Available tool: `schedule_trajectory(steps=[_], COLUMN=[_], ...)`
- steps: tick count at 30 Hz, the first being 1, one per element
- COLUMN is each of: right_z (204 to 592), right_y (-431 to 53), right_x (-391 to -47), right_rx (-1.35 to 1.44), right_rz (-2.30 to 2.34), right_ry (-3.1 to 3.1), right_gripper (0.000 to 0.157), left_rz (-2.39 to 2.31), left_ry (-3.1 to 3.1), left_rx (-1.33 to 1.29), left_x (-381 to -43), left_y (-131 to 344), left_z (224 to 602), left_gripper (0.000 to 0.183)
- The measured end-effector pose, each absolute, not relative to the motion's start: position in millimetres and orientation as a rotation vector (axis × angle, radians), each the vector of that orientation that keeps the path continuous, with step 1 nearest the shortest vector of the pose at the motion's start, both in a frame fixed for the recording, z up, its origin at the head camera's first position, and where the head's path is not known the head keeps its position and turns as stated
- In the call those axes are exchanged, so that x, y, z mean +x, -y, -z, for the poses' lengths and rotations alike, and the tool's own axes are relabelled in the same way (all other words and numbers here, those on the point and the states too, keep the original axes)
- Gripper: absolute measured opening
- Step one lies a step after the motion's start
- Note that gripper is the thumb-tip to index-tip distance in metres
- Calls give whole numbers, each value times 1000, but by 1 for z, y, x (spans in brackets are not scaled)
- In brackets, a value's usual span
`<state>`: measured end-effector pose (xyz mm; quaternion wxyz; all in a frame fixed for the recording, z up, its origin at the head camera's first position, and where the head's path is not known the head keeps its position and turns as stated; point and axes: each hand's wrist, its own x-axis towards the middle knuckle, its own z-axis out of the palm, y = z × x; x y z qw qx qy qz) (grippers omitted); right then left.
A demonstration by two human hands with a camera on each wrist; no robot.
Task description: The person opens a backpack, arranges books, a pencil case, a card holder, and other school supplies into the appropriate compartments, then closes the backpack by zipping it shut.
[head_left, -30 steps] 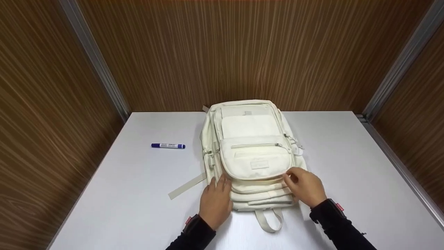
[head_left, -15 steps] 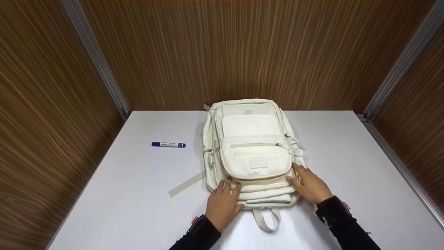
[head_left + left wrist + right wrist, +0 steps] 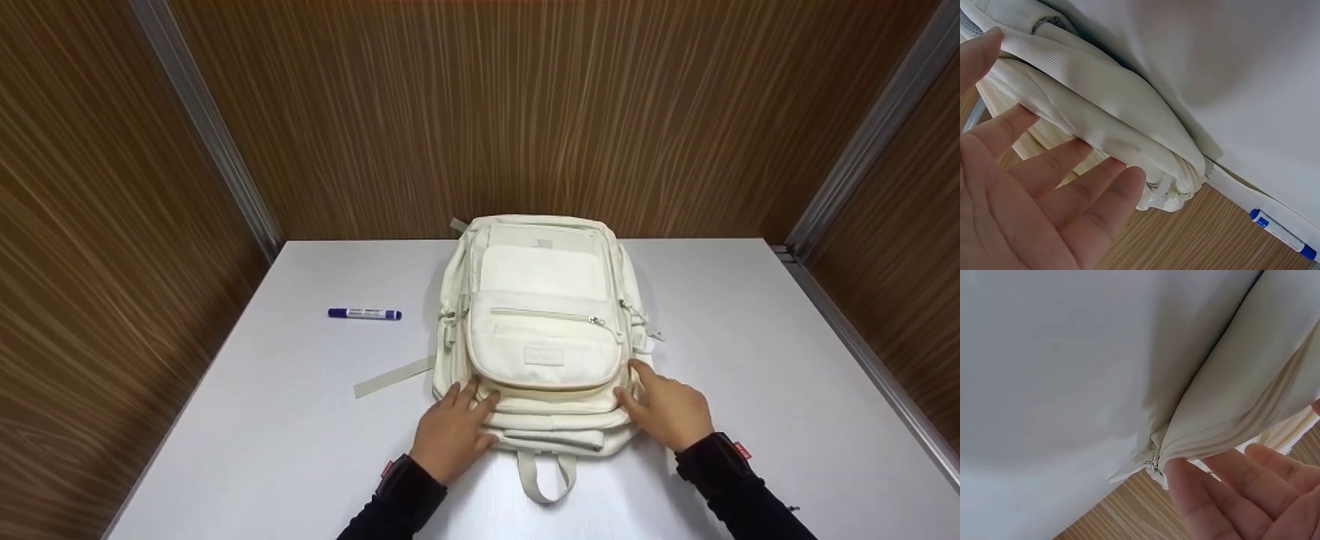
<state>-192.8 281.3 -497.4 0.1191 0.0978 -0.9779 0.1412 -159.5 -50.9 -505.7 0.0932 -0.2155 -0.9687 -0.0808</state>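
A cream backpack [image 3: 544, 274] lies front side up on the white table, its carry loop [image 3: 532, 480] toward me. My left hand [image 3: 452, 435] touches its lower left corner with fingers spread; the left wrist view shows the fingertips [image 3: 1109, 166] against the side fabric. On the lower right side rests my right hand [image 3: 671, 409], thumb and fingers apart at the pocket edge. In the right wrist view its fingers [image 3: 1185, 486] lie nearly straight along the bag's side. The zipped front pocket [image 3: 547, 360] bears a small label patch.
A blue and white marker [image 3: 364, 314] lies on the table [image 3: 285, 435] to the left of the bag. A loose strap [image 3: 394, 377] sticks out from the bag's left side. Wood-grain panels [image 3: 525, 112] wall in the back and both sides.
The backpack's lower end has swung left and the bag sits straighter. My left hand went right, then back left with it. The right hand's curled fingers have loosened and spread along the side.
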Motion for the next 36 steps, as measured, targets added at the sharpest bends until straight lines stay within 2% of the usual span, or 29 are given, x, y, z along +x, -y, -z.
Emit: schedule_trajectory(steps=[6, 10, 14, 22, 28, 36], right_z=[503, 506, 507, 508, 508, 508], right_y=[-277, -275, -273, -270, -268, -265], right_x=[-195, -196, -199, -203, -204, -205], right_rx=[323, 423, 517, 605, 670, 698], right_rz=[-395, -407, -412, -423, -411, -409], right_ry=[2672, 2487, 2369, 2316, 2269, 2249], right_gripper=[56, 47, 37, 29, 30, 29], left_rz=[390, 480, 477, 313, 253, 442], left_ry=[2773, 2689, 2679, 2718, 2734, 2926], left_rx=[-679, -599, -436, -232, -158, -18], left_x=[-170, -184, -204, -245, -268, -291], left_y=[68, 85, 104, 132, 141, 161], left_z=[503, 500, 497, 493, 495, 504], left_gripper=[46, 30, 27, 36, 53, 71])
